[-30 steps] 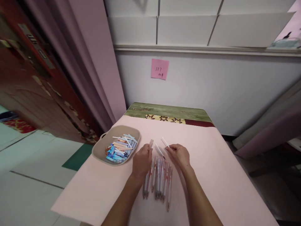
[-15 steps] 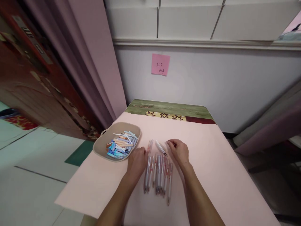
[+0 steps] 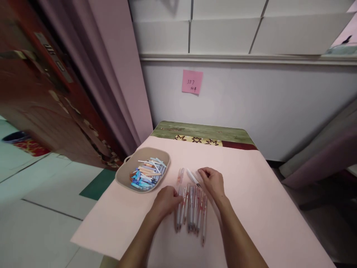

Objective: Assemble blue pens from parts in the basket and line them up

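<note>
Several clear-barrelled pens (image 3: 192,210) lie side by side in a loose row on the pink tabletop. At the row's left edge my left hand (image 3: 166,201) has its fingers closed on one of the pens, near its upper end. My right hand (image 3: 213,182) rests beyond the row on the right, thumb and fingers curled together; anything between them is too small to make out. White pen refills with dark tips (image 3: 193,177) lie just left of its fingertips. Clear pen caps with red marks (image 3: 180,175) sit above the row, between both hands.
A beige basket (image 3: 121,174) with a mix of blue, white and tan pens stands left of my left hand. The pink table covering (image 3: 267,208) extends to the right. Behind the table is a wall with a pink note (image 3: 192,82); a wooden door (image 3: 64,96) is on the left.
My left hand has moved from beside the clear caps down to the left side of the pen row. My right hand stays almost in place. The view has shifted slightly.
</note>
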`<state>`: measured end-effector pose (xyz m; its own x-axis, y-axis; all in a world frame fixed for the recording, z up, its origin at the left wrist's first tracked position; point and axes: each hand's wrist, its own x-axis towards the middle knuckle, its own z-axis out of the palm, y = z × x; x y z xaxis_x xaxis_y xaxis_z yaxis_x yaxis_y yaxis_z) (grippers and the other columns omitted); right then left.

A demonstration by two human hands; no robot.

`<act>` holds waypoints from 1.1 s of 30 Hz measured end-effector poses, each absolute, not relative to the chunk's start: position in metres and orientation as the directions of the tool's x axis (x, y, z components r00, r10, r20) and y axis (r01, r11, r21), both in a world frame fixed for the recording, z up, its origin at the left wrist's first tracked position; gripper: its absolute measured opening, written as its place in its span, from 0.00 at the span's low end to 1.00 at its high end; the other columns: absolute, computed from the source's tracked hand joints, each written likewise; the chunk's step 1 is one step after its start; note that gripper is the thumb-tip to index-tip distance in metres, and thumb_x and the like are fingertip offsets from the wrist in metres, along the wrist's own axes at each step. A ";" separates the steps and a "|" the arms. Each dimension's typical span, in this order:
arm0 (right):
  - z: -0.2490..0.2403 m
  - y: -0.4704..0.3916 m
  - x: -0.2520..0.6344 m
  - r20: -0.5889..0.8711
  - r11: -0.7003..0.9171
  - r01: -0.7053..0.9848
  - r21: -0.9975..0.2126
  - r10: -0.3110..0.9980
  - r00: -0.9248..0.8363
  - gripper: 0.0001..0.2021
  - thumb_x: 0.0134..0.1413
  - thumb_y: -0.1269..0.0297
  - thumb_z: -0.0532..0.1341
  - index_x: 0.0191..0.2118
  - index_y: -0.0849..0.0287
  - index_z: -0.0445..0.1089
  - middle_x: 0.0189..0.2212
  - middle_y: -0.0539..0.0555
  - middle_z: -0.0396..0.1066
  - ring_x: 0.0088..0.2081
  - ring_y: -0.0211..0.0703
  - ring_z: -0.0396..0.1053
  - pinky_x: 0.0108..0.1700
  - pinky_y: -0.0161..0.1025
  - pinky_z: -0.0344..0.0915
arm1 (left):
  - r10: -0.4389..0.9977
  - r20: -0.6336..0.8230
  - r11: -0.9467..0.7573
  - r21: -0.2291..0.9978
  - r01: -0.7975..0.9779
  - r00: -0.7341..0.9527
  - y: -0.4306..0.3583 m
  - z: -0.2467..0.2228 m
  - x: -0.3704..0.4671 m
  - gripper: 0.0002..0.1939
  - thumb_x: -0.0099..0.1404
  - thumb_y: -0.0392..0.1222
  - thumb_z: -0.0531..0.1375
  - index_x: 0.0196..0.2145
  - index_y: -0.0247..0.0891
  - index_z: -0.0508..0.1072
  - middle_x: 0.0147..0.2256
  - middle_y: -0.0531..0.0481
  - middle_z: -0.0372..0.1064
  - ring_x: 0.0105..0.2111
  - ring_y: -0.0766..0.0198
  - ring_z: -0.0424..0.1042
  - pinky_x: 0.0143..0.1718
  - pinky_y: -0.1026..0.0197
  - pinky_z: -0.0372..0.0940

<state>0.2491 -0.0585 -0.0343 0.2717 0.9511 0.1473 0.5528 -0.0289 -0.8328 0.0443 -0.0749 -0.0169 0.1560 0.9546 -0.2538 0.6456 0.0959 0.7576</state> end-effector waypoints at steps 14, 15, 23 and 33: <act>-0.011 -0.070 0.224 -0.097 -0.171 -0.333 -0.928 0.969 -0.228 0.20 0.53 0.46 0.59 0.31 0.62 0.70 0.15 0.43 0.55 0.17 0.29 0.48 0.20 0.31 0.44 | 0.990 -0.089 0.107 0.979 -0.171 0.112 -0.037 0.012 0.088 0.17 0.53 0.48 0.65 0.37 0.34 0.72 0.26 0.52 0.72 0.18 0.73 0.61 0.19 0.68 0.50; -0.012 -0.069 0.225 -0.107 -0.181 -0.337 -0.924 0.968 -0.229 0.20 0.53 0.46 0.59 0.30 0.62 0.69 0.15 0.43 0.55 0.17 0.29 0.47 0.20 0.31 0.44 | 0.986 -0.113 0.136 0.971 -0.196 0.125 -0.038 0.011 0.090 0.18 0.53 0.48 0.65 0.38 0.33 0.73 0.28 0.49 0.73 0.19 0.72 0.62 0.19 0.67 0.49; -0.019 -0.063 0.224 -0.001 0.000 -0.230 -0.973 1.000 0.001 0.18 0.38 0.53 0.71 0.30 0.60 0.68 0.20 0.45 0.64 0.22 0.32 0.57 0.25 0.31 0.54 | 0.989 -0.147 0.137 0.935 -0.328 -0.006 -0.030 0.005 0.101 0.15 0.48 0.47 0.69 0.28 0.32 0.74 0.26 0.47 0.75 0.22 0.69 0.67 0.25 0.66 0.58; -0.021 -0.063 0.227 -0.095 -0.082 -0.220 -0.972 0.994 0.049 0.19 0.42 0.47 0.67 0.28 0.59 0.65 0.17 0.44 0.62 0.18 0.31 0.56 0.20 0.30 0.52 | 0.987 -0.158 0.143 0.916 -0.375 -0.009 -0.022 0.001 0.099 0.19 0.48 0.48 0.69 0.33 0.31 0.75 0.31 0.44 0.77 0.20 0.73 0.62 0.23 0.68 0.54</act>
